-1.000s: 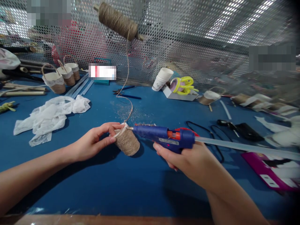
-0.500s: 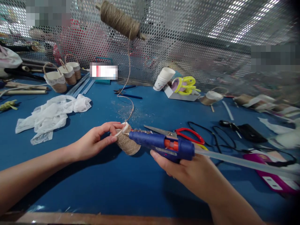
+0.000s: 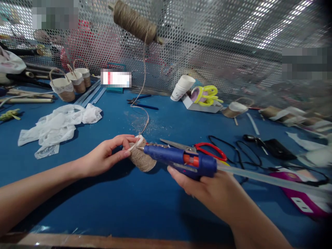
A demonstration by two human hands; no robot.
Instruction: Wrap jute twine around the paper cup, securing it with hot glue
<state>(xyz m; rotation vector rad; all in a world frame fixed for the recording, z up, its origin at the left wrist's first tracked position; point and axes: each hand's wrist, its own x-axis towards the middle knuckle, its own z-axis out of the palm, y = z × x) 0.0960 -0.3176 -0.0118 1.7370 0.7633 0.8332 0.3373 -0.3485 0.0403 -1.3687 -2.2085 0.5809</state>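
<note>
My left hand (image 3: 110,154) pinches the white rim of a paper cup (image 3: 142,158) wrapped in brown twine, tilted on its side above the blue table. From the cup's rim a strand of twine (image 3: 144,69) runs up to a spool (image 3: 135,23) on the mesh panel. My right hand (image 3: 204,188) is closed round a blue hot glue gun (image 3: 178,158), a long clear glue stick (image 3: 259,176) coming out of its back. The gun's nozzle tip is at the twine near the cup's rim. Scissors with red handles (image 3: 211,151) lie behind the gun.
Several finished twine baskets (image 3: 66,93) stand at the back left, near crumpled white lace (image 3: 61,119). Pliers (image 3: 145,105), stacked paper cups (image 3: 181,88) and a white box (image 3: 202,106) lie at the back. A black cable (image 3: 238,152) and a magenta power strip (image 3: 298,193) are on the right.
Both hands, the cup and the glue gun hold almost the same pose. The whole view has shifted very slightly.
</note>
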